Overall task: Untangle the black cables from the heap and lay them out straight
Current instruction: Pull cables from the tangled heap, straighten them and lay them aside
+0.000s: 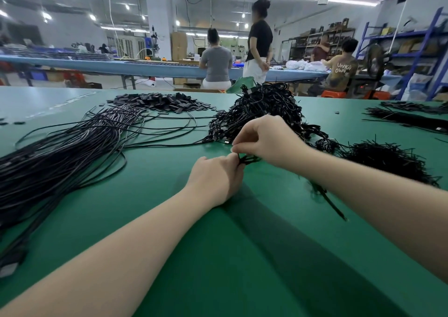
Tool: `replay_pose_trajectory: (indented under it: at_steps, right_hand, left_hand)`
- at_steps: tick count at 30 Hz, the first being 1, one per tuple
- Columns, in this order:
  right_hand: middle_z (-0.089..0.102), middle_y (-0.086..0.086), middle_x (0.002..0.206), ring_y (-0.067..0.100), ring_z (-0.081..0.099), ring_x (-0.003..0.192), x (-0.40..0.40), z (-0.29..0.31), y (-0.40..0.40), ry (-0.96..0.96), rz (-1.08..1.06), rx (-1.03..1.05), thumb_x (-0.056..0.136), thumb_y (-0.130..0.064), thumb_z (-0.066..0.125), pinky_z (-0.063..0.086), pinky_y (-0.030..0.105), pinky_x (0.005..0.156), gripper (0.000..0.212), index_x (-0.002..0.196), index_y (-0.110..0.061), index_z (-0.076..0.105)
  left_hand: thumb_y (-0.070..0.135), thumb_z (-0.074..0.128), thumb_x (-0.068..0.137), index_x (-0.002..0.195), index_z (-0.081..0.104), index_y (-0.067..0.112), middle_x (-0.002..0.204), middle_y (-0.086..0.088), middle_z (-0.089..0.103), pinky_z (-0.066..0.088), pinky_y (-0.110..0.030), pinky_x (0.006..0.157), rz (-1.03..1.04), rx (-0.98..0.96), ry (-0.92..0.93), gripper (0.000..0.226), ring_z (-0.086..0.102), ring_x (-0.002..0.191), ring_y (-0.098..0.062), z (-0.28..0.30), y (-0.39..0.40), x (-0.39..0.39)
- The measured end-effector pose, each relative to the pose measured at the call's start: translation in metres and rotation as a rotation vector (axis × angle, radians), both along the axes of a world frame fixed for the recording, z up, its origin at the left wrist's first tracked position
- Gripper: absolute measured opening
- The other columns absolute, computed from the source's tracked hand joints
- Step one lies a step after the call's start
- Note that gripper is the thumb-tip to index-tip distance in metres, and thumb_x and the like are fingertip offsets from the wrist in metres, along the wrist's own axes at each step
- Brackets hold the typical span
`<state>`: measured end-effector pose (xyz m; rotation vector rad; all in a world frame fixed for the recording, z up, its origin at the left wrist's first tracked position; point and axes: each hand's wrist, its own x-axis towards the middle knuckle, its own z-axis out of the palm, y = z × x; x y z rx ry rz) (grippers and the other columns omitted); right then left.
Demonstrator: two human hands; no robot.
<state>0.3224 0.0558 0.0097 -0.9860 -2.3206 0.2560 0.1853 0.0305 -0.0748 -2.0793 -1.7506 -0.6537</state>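
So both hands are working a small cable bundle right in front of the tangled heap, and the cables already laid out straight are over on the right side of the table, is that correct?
Not quite. Both the left hand and the right hand do pinch a small cable bundle in front of the tangled heap, but the head view shows the straightened cables on the left side of the green table, not the right.

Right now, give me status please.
Both hands pinching small coiled cable. Tangled heap behind. Straightened cables left. Nothing blocking.
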Motion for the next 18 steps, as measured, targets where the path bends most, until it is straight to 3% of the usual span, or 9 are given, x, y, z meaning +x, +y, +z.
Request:
replay_pose_trajectory:
  at_steps: [3,6,8,11,12,14,18]
  right_hand:
    - [0.071,-0.012,0.067,-0.002,0.065,0.064,0.018,0.030,0.017,-0.282,0.021,-0.151,0.075,-0.037,0.078,0.049,0.010,0.061,0.009,0.076,-0.029,0.074]
    - [0.072,-0.010,0.072,0.001,0.065,0.066,0.039,0.035,0.029,-0.296,0.038,-0.574,0.075,-0.041,0.074,0.048,0.015,0.058,0.015,0.077,-0.026,0.073]
    - [0.070,-0.007,0.075,0.005,0.064,0.070,0.046,0.019,0.031,-0.073,0.128,-0.902,0.074,-0.035,0.070,0.050,0.020,0.064,0.015,0.077,-0.021,0.071]
    - [0.069,-0.007,0.075,0.008,0.068,0.077,0.033,-0.013,0.025,0.435,0.198,-1.136,0.084,-0.024,0.062,0.050,0.025,0.070,0.008,0.078,-0.020,0.062]
    - [0.068,-0.008,0.069,0.008,0.069,0.074,0.022,-0.024,0.022,0.596,0.189,-1.143,0.089,-0.021,0.059,0.050,0.023,0.065,0.011,0.078,-0.019,0.061]
    - [0.066,-0.010,0.063,0.006,0.066,0.066,-0.002,-0.043,0.014,0.865,0.148,-1.103,0.093,-0.018,0.058,0.048,0.018,0.055,0.008,0.085,-0.016,0.061]
    - [0.065,0.002,0.077,0.011,0.059,0.062,-0.030,-0.065,0.005,1.179,0.065,-1.051,0.088,-0.012,0.066,0.047,0.018,0.052,0.013,0.098,-0.004,0.063]
  left_hand:
    - [0.039,0.028,0.102,0.102,0.049,0.019,0.098,0.000,0.066,0.026,-0.034,0.072,-0.107,0.095,0.185,0.029,0.062,0.089,-0.028,0.006,-0.005,0.000]
    - [0.035,0.030,0.099,0.088,0.045,0.019,0.084,0.001,0.061,0.030,-0.035,0.075,-0.339,0.175,0.152,0.025,0.058,0.079,-0.026,0.014,-0.012,0.001]
    - [0.032,0.031,0.097,0.085,0.049,0.014,0.075,0.003,0.057,0.031,-0.036,0.071,-0.396,0.202,-0.023,0.028,0.055,0.073,-0.026,0.015,-0.015,0.005]
    - [0.024,0.038,0.099,0.085,0.053,0.016,0.063,0.015,0.050,0.031,-0.027,0.061,-0.423,0.175,-0.526,0.022,0.049,0.061,-0.010,0.013,-0.014,0.008]
    - [0.022,0.040,0.101,0.084,0.052,0.018,0.064,0.018,0.053,0.033,-0.021,0.059,-0.400,0.155,-0.676,0.021,0.049,0.061,-0.003,0.013,-0.012,0.009]
    - [0.020,0.040,0.103,0.088,0.053,0.011,0.070,0.016,0.056,0.035,-0.018,0.060,-0.298,0.108,-0.873,0.021,0.051,0.068,-0.003,0.014,-0.006,0.007]
    - [0.025,0.041,0.102,0.105,0.047,0.017,0.087,0.006,0.054,0.035,-0.022,0.071,-0.201,-0.022,-1.095,0.009,0.049,0.078,-0.009,0.010,0.002,0.003]
